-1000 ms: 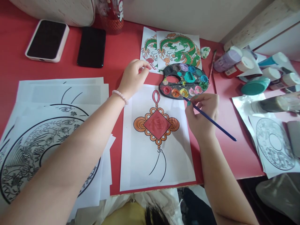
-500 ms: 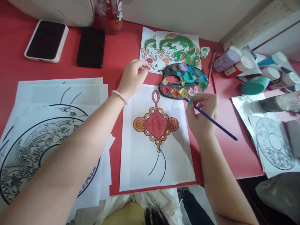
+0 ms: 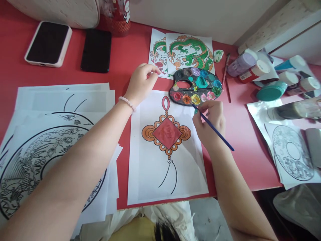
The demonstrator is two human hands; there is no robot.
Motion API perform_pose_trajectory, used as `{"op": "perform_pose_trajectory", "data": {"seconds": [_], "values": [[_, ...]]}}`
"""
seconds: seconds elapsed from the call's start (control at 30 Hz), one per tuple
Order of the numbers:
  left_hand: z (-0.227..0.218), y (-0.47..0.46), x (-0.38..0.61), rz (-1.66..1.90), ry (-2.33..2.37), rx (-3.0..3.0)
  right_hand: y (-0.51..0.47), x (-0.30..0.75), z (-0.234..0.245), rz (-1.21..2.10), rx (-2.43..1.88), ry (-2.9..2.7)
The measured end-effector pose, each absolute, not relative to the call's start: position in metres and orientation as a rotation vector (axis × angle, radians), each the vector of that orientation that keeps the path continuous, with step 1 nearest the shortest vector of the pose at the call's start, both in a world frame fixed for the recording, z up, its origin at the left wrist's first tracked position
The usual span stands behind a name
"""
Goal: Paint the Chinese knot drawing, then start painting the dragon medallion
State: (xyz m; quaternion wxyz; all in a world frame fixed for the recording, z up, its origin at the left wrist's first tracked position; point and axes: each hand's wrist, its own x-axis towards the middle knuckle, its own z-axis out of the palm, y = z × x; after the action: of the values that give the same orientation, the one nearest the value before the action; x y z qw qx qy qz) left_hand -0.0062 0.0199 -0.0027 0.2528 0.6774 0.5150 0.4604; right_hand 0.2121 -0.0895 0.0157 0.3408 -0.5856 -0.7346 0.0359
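Note:
My right hand (image 3: 212, 120) is closed around a thin blue paintbrush (image 3: 217, 131), whose tip is by the lower edge of the black paint palette (image 3: 179, 93), near the yellow well. Below the palette lies a white sheet (image 3: 147, 177) with a knot ornament (image 3: 167, 133), its diamond painted red and its loops orange. Two black curved lines hang unpainted beneath it. My left hand (image 3: 142, 82), with a beaded bracelet (image 3: 127, 103) at the wrist, rests near the sheet's top edge. Its fingers are loosely curled, with a gap to the thumb and nothing visible in them.
Line-art sheets (image 3: 62, 100) are stacked under my left forearm. Two dragon pictures (image 3: 190, 50) lie behind the palette. A white-edged device (image 3: 48, 43) and a black phone (image 3: 96, 50) are at the back left. Several paint bottles (image 3: 242, 62) and another round drawing (image 3: 292, 150) occupy the right.
My right hand has moved slightly left with the paintbrush, and the brush handle now angles down more steeply. My left hand stays in place.

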Motion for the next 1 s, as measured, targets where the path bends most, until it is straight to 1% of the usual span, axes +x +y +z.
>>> {"op": "perform_pose_trajectory", "data": {"seconds": [0.1, 0.3, 0.43, 0.7, 1.0], "values": [[-0.002, 0.02, -0.006, 1.244, 1.396, 1.842, -0.092, 0.21, 0.019, 0.153, -1.488, -1.813], [-0.002, 0.02, -0.006, 1.253, 1.406, 1.84, -0.105, 0.201, 0.03, 0.57, -1.025, -1.854], [-0.003, 0.021, -0.006, 1.254, 1.395, 1.854, -0.113, 0.195, 0.034, 0.724, -0.955, -1.904], [-0.002, 0.021, -0.005, 1.291, 1.39, 1.846, -0.116, 0.194, 0.032, 0.767, -0.874, -1.96], [-0.004, 0.022, -0.006, 1.25, 1.406, 1.828, -0.116, 0.195, 0.031, 0.81, -0.85, -1.977]]}}
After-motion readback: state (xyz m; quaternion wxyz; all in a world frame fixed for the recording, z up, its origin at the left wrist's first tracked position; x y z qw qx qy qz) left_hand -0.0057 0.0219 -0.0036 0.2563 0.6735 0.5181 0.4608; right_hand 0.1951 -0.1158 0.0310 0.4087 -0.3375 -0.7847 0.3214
